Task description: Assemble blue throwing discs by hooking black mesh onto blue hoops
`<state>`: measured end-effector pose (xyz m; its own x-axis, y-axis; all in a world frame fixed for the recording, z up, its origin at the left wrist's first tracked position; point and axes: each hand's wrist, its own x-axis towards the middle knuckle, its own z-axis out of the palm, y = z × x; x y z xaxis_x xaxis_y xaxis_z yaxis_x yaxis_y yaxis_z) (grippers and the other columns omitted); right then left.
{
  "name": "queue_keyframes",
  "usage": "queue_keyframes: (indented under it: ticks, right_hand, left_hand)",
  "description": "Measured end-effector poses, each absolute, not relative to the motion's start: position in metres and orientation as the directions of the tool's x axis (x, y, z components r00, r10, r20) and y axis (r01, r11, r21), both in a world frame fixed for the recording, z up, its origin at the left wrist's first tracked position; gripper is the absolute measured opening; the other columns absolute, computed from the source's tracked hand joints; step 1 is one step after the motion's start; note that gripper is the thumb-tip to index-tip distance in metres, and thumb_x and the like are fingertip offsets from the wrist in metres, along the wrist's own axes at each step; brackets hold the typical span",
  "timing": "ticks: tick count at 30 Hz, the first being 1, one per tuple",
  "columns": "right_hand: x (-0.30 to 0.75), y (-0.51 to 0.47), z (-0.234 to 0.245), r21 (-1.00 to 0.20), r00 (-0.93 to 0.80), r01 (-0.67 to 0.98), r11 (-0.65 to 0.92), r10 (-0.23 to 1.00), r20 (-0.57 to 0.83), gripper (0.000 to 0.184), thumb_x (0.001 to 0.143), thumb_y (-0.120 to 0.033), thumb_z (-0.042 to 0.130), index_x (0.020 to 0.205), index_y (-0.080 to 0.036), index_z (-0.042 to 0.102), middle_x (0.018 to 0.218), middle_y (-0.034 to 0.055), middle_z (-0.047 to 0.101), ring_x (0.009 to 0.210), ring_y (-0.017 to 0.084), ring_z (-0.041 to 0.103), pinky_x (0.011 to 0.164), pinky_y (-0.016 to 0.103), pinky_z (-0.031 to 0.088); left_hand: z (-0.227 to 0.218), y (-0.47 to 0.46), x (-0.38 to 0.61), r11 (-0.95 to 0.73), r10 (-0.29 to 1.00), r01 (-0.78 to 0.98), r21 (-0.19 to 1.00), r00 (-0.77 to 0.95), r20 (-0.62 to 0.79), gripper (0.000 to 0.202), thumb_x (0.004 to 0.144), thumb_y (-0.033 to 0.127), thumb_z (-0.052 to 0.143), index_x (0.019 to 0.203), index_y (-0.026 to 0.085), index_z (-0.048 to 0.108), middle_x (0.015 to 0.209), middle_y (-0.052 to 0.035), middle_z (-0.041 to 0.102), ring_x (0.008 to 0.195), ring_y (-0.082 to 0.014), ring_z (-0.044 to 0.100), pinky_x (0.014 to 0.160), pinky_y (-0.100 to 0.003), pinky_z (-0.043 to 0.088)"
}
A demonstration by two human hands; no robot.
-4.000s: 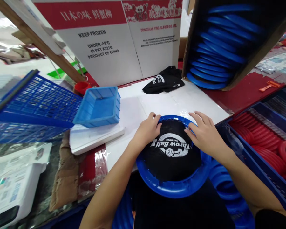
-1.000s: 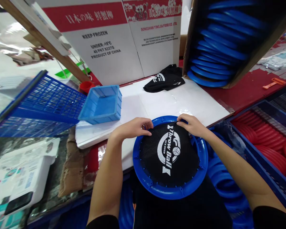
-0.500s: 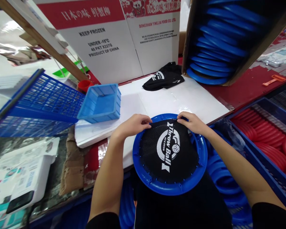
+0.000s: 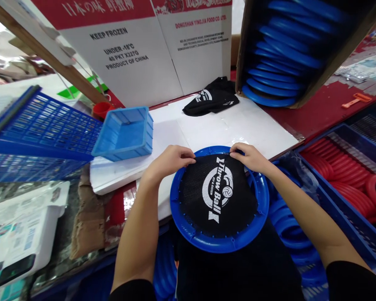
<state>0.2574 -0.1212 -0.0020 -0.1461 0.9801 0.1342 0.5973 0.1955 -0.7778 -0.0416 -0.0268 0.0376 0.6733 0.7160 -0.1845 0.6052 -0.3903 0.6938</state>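
A blue plastic ring [image 4: 203, 243] rests at my lap, against the table's front edge. Black mesh fabric [image 4: 238, 209] printed "Throw Ball" covers most of it, fixed along the near and left rim; a gap shows at the upper right between cloth and ring. My left hand [image 4: 177, 159] pinches the fabric's edge at the ring's upper left. With thumb and fingers closed, my right hand [image 4: 249, 156] grips the fabric's edge at the top right of the ring. More black printed fabric pieces [image 4: 213, 98] lie on the white board beyond.
A light-blue bin [image 4: 125, 133] and a blue basket [image 4: 50, 129] stand at left. Behind are a white carton [image 4: 144, 79] and a box of stacked blue rings [image 4: 272, 83]. Crates at right hold red discs [image 4: 341, 167] and blue rings [image 4: 291, 230]. An orange tool [image 4: 356, 100] lies on the table.
The view has shifted slightly, so the scene sits a little left and higher. Both hands keep their hold on the fabric's edge, with hardly any movement relative to the ring.
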Motion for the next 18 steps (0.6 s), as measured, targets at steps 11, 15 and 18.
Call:
queue_keyframes:
  ticks: [11,15,18]
  right_hand:
    - [0.259,-0.115,-0.004,-0.854,-0.107,0.511,0.093,0.993,0.044,0.011,0.09,-0.03,0.061,0.084,-0.022,0.066,0.089,0.0042,0.07,0.089,0.022,0.061,0.085,0.038,0.047]
    - [0.263,-0.109,-0.005,-0.887,-0.131,0.459,0.05,0.991,-0.012,0.01,0.086,-0.029,0.062,0.081,-0.021,0.065,0.085,0.0029,0.068,0.084,0.021,0.06,0.081,0.036,0.046]
    - [0.267,-0.104,-0.001,-0.898,-0.168,0.438,0.037,0.985,-0.041,0.011,0.084,-0.03,0.063,0.081,-0.02,0.066,0.085,0.0032,0.068,0.084,0.02,0.06,0.083,0.036,0.046]
  left_hand:
    - [0.03,-0.012,-0.052,-0.239,0.635,0.53,0.813,0.719,-0.282,0.028,0.083,0.03,0.072,0.108,0.02,0.077,0.093,-0.0069,0.08,0.083,-0.02,0.073,0.081,-0.038,0.062]
    - [0.03,-0.013,-0.051,-0.261,0.639,0.534,0.804,0.72,-0.271,0.026,0.085,0.029,0.07,0.108,0.019,0.077,0.089,-0.0058,0.079,0.079,-0.0191,0.072,0.079,-0.037,0.062]
    - [0.033,-0.015,-0.05,-0.23,0.668,0.542,0.808,0.692,-0.274,0.022,0.083,0.028,0.071,0.102,0.019,0.078,0.086,-0.0055,0.079,0.077,-0.0186,0.072,0.079,-0.036,0.062]
